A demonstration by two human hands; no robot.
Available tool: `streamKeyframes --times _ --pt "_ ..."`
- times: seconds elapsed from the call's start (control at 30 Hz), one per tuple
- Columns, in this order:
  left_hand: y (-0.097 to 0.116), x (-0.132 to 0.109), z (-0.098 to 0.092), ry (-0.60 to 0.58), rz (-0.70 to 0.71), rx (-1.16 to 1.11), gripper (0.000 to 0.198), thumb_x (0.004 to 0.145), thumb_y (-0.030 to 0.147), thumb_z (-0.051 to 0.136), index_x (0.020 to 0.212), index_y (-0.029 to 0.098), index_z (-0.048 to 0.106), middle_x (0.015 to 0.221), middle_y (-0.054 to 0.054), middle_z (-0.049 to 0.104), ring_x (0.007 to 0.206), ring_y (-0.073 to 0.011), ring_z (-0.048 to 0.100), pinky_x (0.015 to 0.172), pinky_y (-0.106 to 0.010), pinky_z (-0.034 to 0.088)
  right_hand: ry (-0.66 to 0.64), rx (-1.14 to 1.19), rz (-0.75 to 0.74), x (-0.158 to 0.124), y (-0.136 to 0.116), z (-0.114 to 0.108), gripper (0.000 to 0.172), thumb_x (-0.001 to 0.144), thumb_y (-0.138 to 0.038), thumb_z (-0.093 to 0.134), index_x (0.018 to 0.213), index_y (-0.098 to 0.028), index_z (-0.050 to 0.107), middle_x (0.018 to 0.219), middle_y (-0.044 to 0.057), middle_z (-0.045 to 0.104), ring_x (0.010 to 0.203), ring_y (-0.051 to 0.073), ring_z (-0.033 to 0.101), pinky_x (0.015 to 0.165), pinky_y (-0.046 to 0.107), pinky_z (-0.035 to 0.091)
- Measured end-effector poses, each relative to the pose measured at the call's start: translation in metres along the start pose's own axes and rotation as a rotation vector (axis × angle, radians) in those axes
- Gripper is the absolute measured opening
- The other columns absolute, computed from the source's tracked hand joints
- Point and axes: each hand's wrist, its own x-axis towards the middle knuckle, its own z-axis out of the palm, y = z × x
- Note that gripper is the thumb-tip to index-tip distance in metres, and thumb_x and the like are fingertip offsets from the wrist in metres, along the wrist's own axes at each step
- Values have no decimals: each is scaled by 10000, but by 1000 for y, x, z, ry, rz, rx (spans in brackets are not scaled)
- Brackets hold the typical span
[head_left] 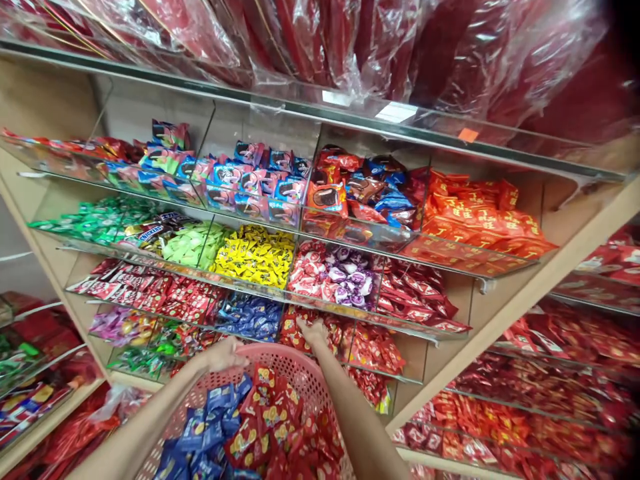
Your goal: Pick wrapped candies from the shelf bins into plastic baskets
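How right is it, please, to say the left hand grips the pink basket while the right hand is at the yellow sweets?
One colour is wrong: in the head view, the right hand is at red sweets; the left hand does grip the pink basket.

Before you, a wooden shelf unit holds clear shelves. The highest carries plastic-wrapped red goods; beneath, you have pink-and-blue packets and orange-red packets, then green sweets, yellow sweets and purple-and-white sweets. Lower still, blue packets lie beside patterned red packets.
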Motion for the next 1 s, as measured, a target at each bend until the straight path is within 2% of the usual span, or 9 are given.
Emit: streamKeyframes --times 0.1,0.2,0.37,0.47,0.53,0.63,0.77,0.87,1.0 --pt "-7 -1 -12 -14 15 16 348 518 474 611 580 151 498 481 75 377 473 -64 298 458 -195 222 -10 -12 52 0 -13 9 891 661 -764 303 1184 -54 423 1215 270 462 1156 365 413 858 509 351" --pt "-14 -2 -19 -7 0 41 312 533 444 593 599 150 512 485 69 394 474 -71 313 457 -197 229 -15 -20 34 -1 -20 16 830 677 -756 288 1117 -86 501 1199 250 489 1140 363 432 886 523 326" --pt "-24 0 -26 -23 -12 55 295 535 436 581 574 158 492 464 72 374 451 -69 295 439 -203 210 11 -22 -83 -7 -22 22 802 704 -718 321 1198 -94 422 1157 228 534 1103 342 476 922 527 283" --pt "-31 3 -28 -35 3 64 298 546 439 581 588 155 500 466 73 375 454 -70 303 444 -202 216 -2 1 -156 -8 -19 23 813 699 -685 395 1232 -73 358 1152 239 533 1082 320 502 862 428 367" --pt "-34 6 -29 -53 19 59 299 558 439 581 590 152 503 475 70 383 462 -72 315 452 -200 225 -10 31 -189 -8 -16 24 760 715 -642 422 1216 -74 354 1148 240 534 1028 300 540 796 372 403" --pt "-36 7 -30 -69 30 58 313 571 450 580 575 146 503 487 66 376 470 -68 299 455 -199 217 -3 94 -214 -5 -12 28 685 723 -605 443 1167 -88 383 1027 201 598 903 275 587 717 337 413" --pt "-34 6 -30 -70 26 49 332 555 468 591 561 148 499 493 69 362 472 -65 288 460 -200 218 59 210 -217 2 -7 33 607 721 -573 448 1083 -85 441 879 139 619 784 233 578 647 303 403" --pt "-35 6 -30 -61 23 41 343 545 482 593 552 154 492 483 72 353 469 -67 285 460 -202 220 90 300 -212 7 -1 28 568 681 -570 480 982 -88 501 787 96 606 702 209 548 610 294 396" --pt "-35 5 -31 -76 40 41 342 553 484 586 545 158 484 478 73 341 472 -68 279 460 -205 213 55 416 -210 11 4 2 531 617 -553 556 889 -97 557 785 87 608 704 203 542 628 302 412"
